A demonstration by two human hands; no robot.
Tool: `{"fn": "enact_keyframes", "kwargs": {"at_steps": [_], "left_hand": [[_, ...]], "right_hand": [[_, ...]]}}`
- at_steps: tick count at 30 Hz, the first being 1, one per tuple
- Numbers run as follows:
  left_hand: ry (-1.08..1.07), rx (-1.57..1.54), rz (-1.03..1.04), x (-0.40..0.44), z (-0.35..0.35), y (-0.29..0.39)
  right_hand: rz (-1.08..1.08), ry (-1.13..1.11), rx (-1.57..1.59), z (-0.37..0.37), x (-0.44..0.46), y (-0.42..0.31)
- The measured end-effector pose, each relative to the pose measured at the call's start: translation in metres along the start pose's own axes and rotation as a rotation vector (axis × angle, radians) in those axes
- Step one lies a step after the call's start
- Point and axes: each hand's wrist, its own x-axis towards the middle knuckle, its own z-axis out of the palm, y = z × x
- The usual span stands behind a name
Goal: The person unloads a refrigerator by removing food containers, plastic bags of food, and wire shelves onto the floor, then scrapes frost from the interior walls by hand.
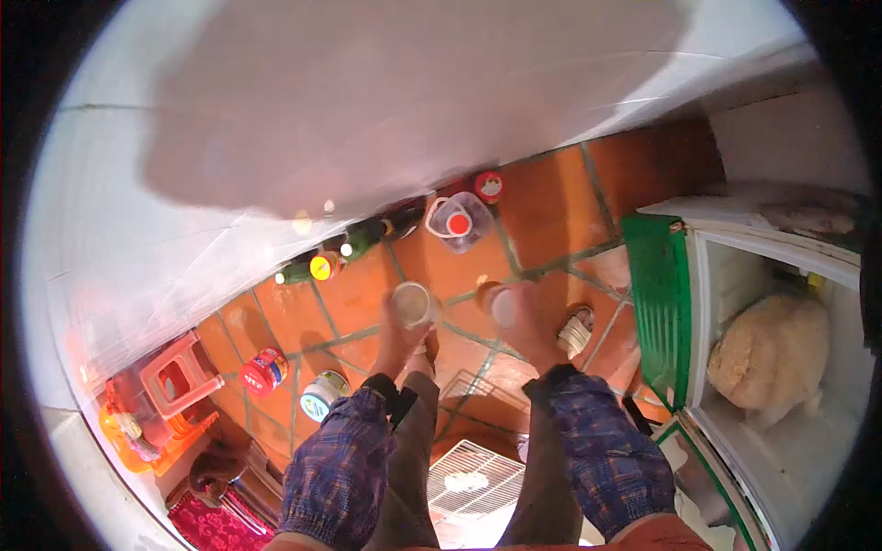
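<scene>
My left hand (395, 332) is wrapped round a pale, round-topped jar (413, 304), seen from above over the tiled floor. A little to the right, my right hand (531, 326) grips a small whitish container (503, 307); its far side is blurred. The two hands are apart, with both forearms in checked sleeves. Beyond them, a clear jug with a red cap (458, 224) stands near the wall, beside a small red-lidded jar (489, 187). Green bottles (361, 241) and a yellow-lidded jar (324, 265) stand along the wall to the left.
A red-lidded tub (264, 371) and a white-lidded tub (324, 396) stand on the floor at left, near a pink stool (181, 375). At right, an open white cabinet (827, 432) holds a tan bag (770, 360), beside a green panel (658, 308). A wire rack (476, 477) lies below.
</scene>
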Motion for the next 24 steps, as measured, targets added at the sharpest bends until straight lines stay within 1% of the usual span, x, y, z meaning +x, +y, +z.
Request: {"fn": "enact_keyframes", "kwargs": {"at_steps": [1,2,3,4,5,6,7,9,10,13,14,15,17,19,21,23,24], "left_hand": [[0.002,-0.002,-0.012,0.008,0.000,-0.020],[0.069,0.062,-0.017,0.017,0.001,-0.039],[0.131,0.128,-0.024,0.025,0.003,-0.056],[0.124,0.129,-0.034,0.031,0.005,-0.067],[0.180,0.151,-0.039,0.036,0.006,-0.076],[0.237,0.175,-0.043,0.043,0.007,-0.085],[0.230,0.178,-0.048,0.049,0.008,-0.095],[0.348,0.246,-0.113,0.060,0.009,-0.116],[0.341,0.251,-0.119,0.065,0.007,-0.122],[0.338,0.233,-0.186,0.074,-0.001,-0.148],[0.371,0.186,-0.148,0.077,0.000,-0.161],[0.406,0.137,-0.111,0.080,0.001,-0.173],[0.384,0.098,-0.124,0.087,0.003,-0.180],[0.367,0.054,-0.132,0.092,0.005,-0.178],[0.405,0.042,-0.100,0.097,0.014,-0.182],[0.421,0.033,-0.110,0.102,0.018,-0.188],[0.434,0.036,-0.122,0.102,0.021,-0.200]], "right_hand": [[-0.034,-0.085,-0.023,0.024,0.006,-0.004],[-0.066,-0.170,-0.045,0.046,0.010,-0.007],[-0.060,-0.182,-0.043,0.075,0.012,-0.003],[-0.051,-0.117,0.058,0.107,0.013,0.004],[-0.040,-0.049,0.158,0.131,0.014,0.007],[-0.030,-0.053,0.160,0.147,0.020,0.005],[-0.039,-0.067,0.126,0.161,0.028,0.003],[-0.039,-0.086,0.095,0.186,0.045,0.004],[-0.062,-0.082,0.080,0.196,0.055,0.005],[-0.116,-0.069,0.039,0.221,0.076,0.010],[-0.153,-0.053,0.005,0.227,0.082,0.013],[-0.146,-0.061,0.007,0.231,0.088,0.016],[-0.207,-0.038,-0.021,0.238,0.097,0.021],[-0.179,-0.066,-0.044,0.245,0.096,0.021],[-0.151,-0.083,0.019,0.248,0.093,0.021],[-0.129,-0.090,-0.026,0.231,0.079,0.012],[-0.128,-0.126,0.010,0.221,0.071,0.011]]}}
